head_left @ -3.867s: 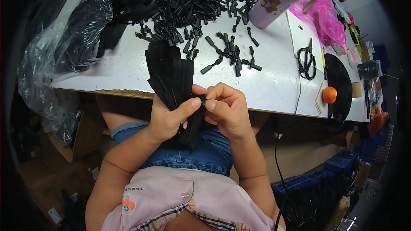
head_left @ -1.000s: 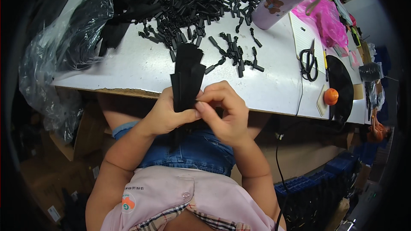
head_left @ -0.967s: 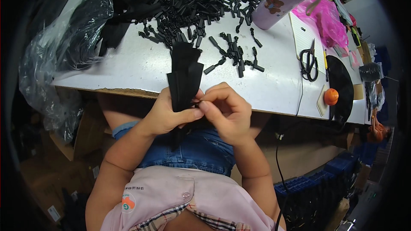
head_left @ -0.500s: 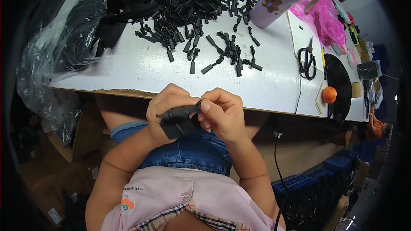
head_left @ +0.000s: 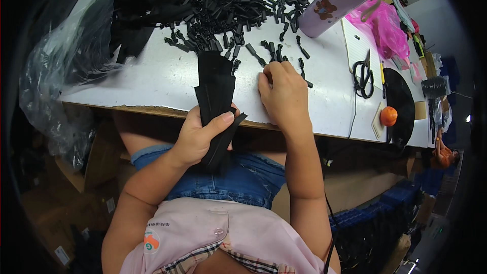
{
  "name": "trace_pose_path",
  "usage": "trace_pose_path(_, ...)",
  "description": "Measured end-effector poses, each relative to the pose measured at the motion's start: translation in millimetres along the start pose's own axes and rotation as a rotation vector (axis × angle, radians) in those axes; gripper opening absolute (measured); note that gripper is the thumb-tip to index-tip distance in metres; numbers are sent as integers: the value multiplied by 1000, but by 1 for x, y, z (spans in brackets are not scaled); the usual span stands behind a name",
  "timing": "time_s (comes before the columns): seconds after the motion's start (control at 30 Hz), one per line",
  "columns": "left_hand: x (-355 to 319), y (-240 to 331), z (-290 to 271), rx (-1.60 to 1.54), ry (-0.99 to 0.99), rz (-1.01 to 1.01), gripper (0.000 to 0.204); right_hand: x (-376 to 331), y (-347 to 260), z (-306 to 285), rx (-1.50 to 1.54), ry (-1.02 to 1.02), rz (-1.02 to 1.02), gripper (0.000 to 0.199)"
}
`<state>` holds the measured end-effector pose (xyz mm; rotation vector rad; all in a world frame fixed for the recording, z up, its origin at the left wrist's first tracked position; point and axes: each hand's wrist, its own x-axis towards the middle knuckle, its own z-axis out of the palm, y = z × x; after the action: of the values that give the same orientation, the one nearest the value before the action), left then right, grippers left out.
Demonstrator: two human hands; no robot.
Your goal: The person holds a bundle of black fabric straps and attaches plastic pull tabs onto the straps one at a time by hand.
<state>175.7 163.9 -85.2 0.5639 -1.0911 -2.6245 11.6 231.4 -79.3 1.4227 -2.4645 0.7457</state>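
Note:
My left hand (head_left: 198, 137) is closed around black zipper tape (head_left: 215, 89). The flat strips stick up over the table edge, and their lower ends hang over my lap, with the thumb pressed across them. To the right, my right hand (head_left: 286, 94) rests low over the table with bent fingers among loose black zipper sliders (head_left: 279, 52). Its fingertips are partly hidden, so what they pinch cannot be made out. Each slider carries a long black pull tab. Beyond my hands lies a large heap of the same zipper sliders (head_left: 233, 2).
Black fabric (head_left: 134, 15) and clear plastic bags (head_left: 61, 71) lie at the left. A lilac bottle (head_left: 335, 5) stands at the back right. Farther right are a notebook (head_left: 357, 45), black scissors (head_left: 363, 76), an orange fruit (head_left: 388, 116) and a pink bag (head_left: 383, 28).
My hands were together over the table edge, both on the black tape. Now my right hand has moved forward and right to the sliders, and the left holds the tape, stretched farther forward.

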Motion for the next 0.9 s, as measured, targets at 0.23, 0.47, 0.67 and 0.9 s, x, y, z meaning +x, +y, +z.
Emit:
trace_pose_path(0.23, 5, -6, 4, 248, 162, 156, 16, -7, 7, -8, 274, -91, -17, 4)
trace_pose_path(0.47, 7, -6, 14, 257, 192, 236, 15, -25, -4, -17, 1231, -241, 22, 6)
trace_pose_path(0.67, 7, 0, 13, 221, 112, 95, 17, -30, 1, -19, 1421, -365, 73, 6)
trace_pose_path(0.9, 7, 5, 18, 221, 77, 93, 17, -27, 4, -18, 1609, -468, 6, 7)
